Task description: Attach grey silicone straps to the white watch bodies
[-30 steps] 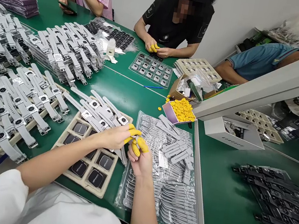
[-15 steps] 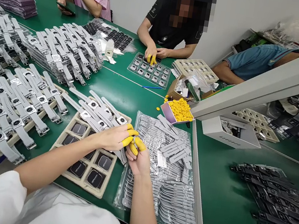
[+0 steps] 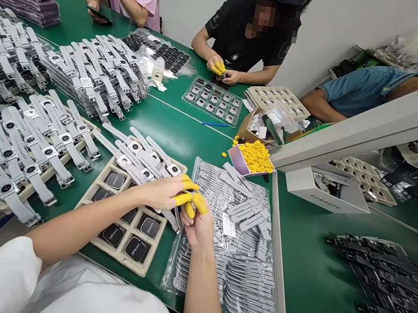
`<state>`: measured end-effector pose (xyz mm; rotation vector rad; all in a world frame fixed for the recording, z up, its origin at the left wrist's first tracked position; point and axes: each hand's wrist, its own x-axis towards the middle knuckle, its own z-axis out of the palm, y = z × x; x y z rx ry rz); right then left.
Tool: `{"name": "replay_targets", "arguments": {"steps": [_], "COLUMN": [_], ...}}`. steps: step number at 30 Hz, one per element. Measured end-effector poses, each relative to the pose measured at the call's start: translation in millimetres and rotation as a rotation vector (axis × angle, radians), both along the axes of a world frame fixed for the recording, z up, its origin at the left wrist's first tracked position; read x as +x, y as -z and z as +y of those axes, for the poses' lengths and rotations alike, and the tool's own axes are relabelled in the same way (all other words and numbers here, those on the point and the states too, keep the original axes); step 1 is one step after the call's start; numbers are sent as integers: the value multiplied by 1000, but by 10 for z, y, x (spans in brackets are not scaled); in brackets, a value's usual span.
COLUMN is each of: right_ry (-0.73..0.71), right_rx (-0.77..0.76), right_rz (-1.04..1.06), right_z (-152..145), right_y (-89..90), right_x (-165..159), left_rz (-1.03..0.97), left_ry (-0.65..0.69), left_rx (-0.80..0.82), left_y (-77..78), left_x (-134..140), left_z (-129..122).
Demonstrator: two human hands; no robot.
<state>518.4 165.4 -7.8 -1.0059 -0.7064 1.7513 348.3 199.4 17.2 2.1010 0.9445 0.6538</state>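
Observation:
My left hand [image 3: 165,192] and my right hand [image 3: 201,224] meet above the right edge of a moulded tray [image 3: 81,199]. Yellow finger cots cover several fingertips on both. Pinched between the fingertips is a small grey piece that looks like part of a watch strap; my fingers hide most of it. Square black-faced watches [image 3: 149,226] sit in the tray's near pockets. Grey-strapped watches [image 3: 145,174] lie across its far part, under and beyond my left hand. To the right, close to my right hand, is a clear bag of grey straps [image 3: 247,286], with loose straps [image 3: 248,211] on top.
Rows of grey-strapped watches [image 3: 27,139] fill the left side. Beyond the bag stands a box of yellow finger cots [image 3: 254,159]. A slanted grey post [image 3: 361,107] rises at right, near black-strapped watches [image 3: 386,293]. A co-worker in black [image 3: 244,39] handles parts behind a clear tray [image 3: 212,101].
The view has shifted slightly, moving everything a little to the right. My hands keep their pinch at nearly the same place. The co-worker in black has lifted a hand off the clear tray.

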Motion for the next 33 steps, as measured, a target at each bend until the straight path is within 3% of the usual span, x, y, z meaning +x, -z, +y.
{"name": "replay_targets", "arguments": {"steps": [4, 7, 10, 13, 17, 21, 24, 28, 31, 33], "right_ry": [75, 18, -57, -44, -119, -246, -274, -256, -285, -262], "right_rx": [180, 291, 397, 597, 842, 1045, 1173, 1219, 1175, 1072], "right_rz": [-179, -342, -513, -722, -958, -1141, -1243, -1294, -1279, -1272], "right_z": [-11, -7, 9, -6, -130, -242, -251, -250, -244, -171], "right_y": [18, 47, 69, 71, 64, 105, 142, 112, 26, -49], "right_x": [17, 67, 119, 114, 0, -119, -146, -144, -89, 41], "left_rz": [53, 216, 420, 660, 746, 672, 727, 747, 527, 174], "left_ry": [-39, -91, -91, -82, -109, -38, -31, -138, -294, -357], "left_rx": [-10, 89, 169, 237, 91, -113, -37, 142, 230, 193], "left_y": [-95, -262, -491, -706, -841, -734, -530, -308, -316, -389], "left_x": [7, -129, -440, -827, -1273, -1533, -1566, -1507, -1468, -1442], "left_z": [-27, 1, 77, 99, -49, -236, -289, -300, -406, -575]}}
